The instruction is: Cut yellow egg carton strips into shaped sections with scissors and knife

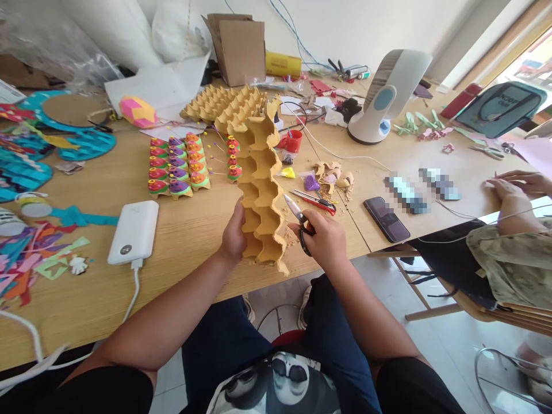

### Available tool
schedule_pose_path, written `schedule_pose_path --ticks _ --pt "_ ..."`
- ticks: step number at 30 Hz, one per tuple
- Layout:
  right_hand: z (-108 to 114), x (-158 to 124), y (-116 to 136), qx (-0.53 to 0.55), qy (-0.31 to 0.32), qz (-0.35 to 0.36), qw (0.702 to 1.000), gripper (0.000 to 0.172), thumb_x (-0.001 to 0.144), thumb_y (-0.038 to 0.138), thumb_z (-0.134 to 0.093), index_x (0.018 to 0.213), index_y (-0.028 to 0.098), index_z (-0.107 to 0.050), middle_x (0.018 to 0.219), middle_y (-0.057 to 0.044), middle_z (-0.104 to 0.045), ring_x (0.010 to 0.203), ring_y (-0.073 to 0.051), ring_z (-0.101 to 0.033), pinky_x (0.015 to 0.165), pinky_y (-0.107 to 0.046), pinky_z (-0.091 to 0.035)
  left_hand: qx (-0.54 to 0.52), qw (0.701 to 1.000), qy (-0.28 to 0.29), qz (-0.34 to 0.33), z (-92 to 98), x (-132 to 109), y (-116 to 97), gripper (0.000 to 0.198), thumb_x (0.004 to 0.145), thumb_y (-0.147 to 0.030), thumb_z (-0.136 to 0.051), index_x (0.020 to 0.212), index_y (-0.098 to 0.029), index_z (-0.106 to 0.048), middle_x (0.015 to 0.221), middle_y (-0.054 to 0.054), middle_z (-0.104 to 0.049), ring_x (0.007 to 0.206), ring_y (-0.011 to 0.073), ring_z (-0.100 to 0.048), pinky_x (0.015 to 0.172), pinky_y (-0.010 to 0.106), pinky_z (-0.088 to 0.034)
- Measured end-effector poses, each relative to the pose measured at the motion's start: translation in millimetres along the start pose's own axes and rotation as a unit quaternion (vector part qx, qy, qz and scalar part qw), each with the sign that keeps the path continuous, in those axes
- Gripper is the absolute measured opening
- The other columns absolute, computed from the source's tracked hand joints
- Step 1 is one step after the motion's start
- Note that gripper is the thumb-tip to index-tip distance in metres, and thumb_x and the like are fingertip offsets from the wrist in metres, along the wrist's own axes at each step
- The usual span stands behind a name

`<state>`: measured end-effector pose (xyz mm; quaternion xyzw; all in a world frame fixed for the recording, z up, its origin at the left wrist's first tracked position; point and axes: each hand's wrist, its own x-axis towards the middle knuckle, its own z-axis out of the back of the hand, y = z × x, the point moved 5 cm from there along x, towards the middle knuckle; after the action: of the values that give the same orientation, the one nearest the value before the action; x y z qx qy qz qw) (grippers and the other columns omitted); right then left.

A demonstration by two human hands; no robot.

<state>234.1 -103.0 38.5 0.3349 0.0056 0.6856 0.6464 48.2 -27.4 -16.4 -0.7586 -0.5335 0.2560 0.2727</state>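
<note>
Centrally, left hand (pixel 234 233) grips yellow egg-carton strip (pixel 261 207), 2 columns of hollows, held above bench (pixel 185 230). Right hand (pixel 326 238) holds black-handled scissors (pixel 301 217) just beside strip. Beyond: red mug (pixel 294 142), contents unclear; yellow package (pixel 282 65), print too blurred to read. Teal case (pixel 502 109) at right, lettering only partly legible.

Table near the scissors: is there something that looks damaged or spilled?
Yes. The egg tray has a ragged right edge; beyond the scissors, torn scraps and crumbs litter the table, unlike the neat painted cups.
</note>
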Motion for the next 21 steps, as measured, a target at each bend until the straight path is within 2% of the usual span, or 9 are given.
schedule_pose_path --ticks 4,8,11,16,18,21 --pt "-3.3 -2.8 -14.0 0.089 0.071 -0.087 0.99 0.039 0.094 0.064 -0.065 0.101 0.025 -0.064 0.072 0.001 -0.063 0.067 -0.018 -0.057 0.06 -0.028 -0.035 0.015 1.0 -0.001 0.001 7.1 1.6 -0.3 0.029 0.099 -0.054 -0.064 0.118 -0.034 -0.075 0.097 -0.001 -0.079 0.094 0.0284 -0.075 0.087 0.045 -0.065" --pt "-5.0 -6.2 -14.7 0.167 0.119 -0.086 0.975 0.038 0.092 0.057 -0.067 0.111 0.025 -0.057 0.091 -0.003 -0.067 0.084 -0.021 -0.063 0.072 -0.031 -0.044 0.02 1.0 0.012 0.004 9.4 4.2 -0.3 0.034 0.097 -0.059 -0.064 0.117 -0.033 -0.074 0.098 0.001 -0.078 0.098 0.0299 -0.076 0.088 0.046 -0.066" --pt "-9.8 -7.4 -18.0 0.2 0.159 -0.105 0.961 0.035 0.092 0.053 -0.067 0.113 0.026 -0.056 0.085 0.0 -0.064 0.079 -0.02 -0.061 0.072 -0.031 -0.045 0.029 0.999 0.016 -0.005 7.8 5.0 -0.6 0.039 0.097 -0.061 -0.063 0.12 -0.031 -0.072 0.107 0.003 -0.078 0.103 0.0312 -0.076 0.086 0.046 -0.066" --pt "-6.9 -2.5 -19.9 0.167 0.145 -0.096 0.971 0.033 0.091 0.048 -0.07 0.112 0.025 -0.06 0.08 0.003 -0.06 0.075 -0.017 -0.058 0.068 -0.028 -0.042 0.015 1.0 0.003 0.002 6.6 4.6 1.6 0.038 0.1 -0.056 -0.06 0.125 -0.03 -0.069 0.11 0.005 -0.078 0.106 0.0307 -0.076 0.082 0.043 -0.066" --pt "-3.2 -0.6 -18.7 0.126 0.141 -0.083 0.979 0.031 0.092 0.047 -0.07 0.11 0.024 -0.063 0.079 0.003 -0.06 0.075 -0.018 -0.059 0.065 -0.028 -0.04 -0.001 1.0 -0.001 -0.008 6.7 5.2 0.4 0.033 0.1 -0.051 -0.061 0.127 -0.033 -0.069 0.112 0.004 -0.078 0.108 0.0304 -0.076 0.082 0.044 -0.066" --pt "7.2 2.5 -18.9 0.045 0.096 -0.055 0.993 0.029 0.093 0.044 -0.07 0.111 0.022 -0.065 0.084 -0.001 -0.065 0.081 -0.021 -0.062 0.068 -0.03 -0.042 -0.032 0.999 0.01 -0.027 5.5 7.0 -3.1 0.033 0.099 -0.043 -0.064 0.132 -0.04 -0.066 0.117 -0.002 -0.078 0.114 0.0272 -0.074 0.087 0.041 -0.064"
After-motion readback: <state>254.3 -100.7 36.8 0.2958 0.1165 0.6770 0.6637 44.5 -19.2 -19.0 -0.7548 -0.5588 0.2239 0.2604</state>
